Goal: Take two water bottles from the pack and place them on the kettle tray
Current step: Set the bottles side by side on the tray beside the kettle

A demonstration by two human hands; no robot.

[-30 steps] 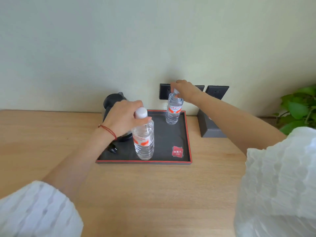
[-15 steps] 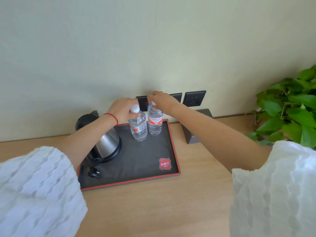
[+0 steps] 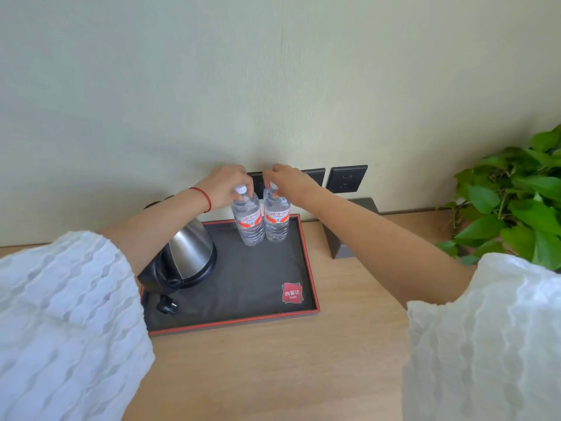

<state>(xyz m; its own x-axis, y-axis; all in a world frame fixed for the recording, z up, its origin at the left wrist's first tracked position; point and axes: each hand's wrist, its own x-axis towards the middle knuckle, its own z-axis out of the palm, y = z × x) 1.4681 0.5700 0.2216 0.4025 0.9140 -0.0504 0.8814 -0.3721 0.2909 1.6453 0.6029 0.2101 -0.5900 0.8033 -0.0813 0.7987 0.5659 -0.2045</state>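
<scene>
Two clear water bottles with red and white labels stand upright side by side at the far right corner of the dark kettle tray (image 3: 243,322), which has a red rim. My left hand (image 3: 223,186) grips the cap of the left bottle (image 3: 247,221). My right hand (image 3: 290,182) grips the cap of the right bottle (image 3: 275,221). The two bottles touch or nearly touch. The pack is not in view.
A steel kettle (image 3: 185,256) with its black plug (image 3: 166,305) sits on the tray's left half. A dark box (image 3: 341,241) stands right of the tray. Wall sockets (image 3: 346,179) are behind. A leafy plant (image 3: 513,205) fills the right edge. The wooden tabletop (image 3: 288,366) extends toward me.
My left hand carried its bottle from the tray's front to the back, beside the right bottle. Both bottles now stand together, and the camera view has shifted right and back.
</scene>
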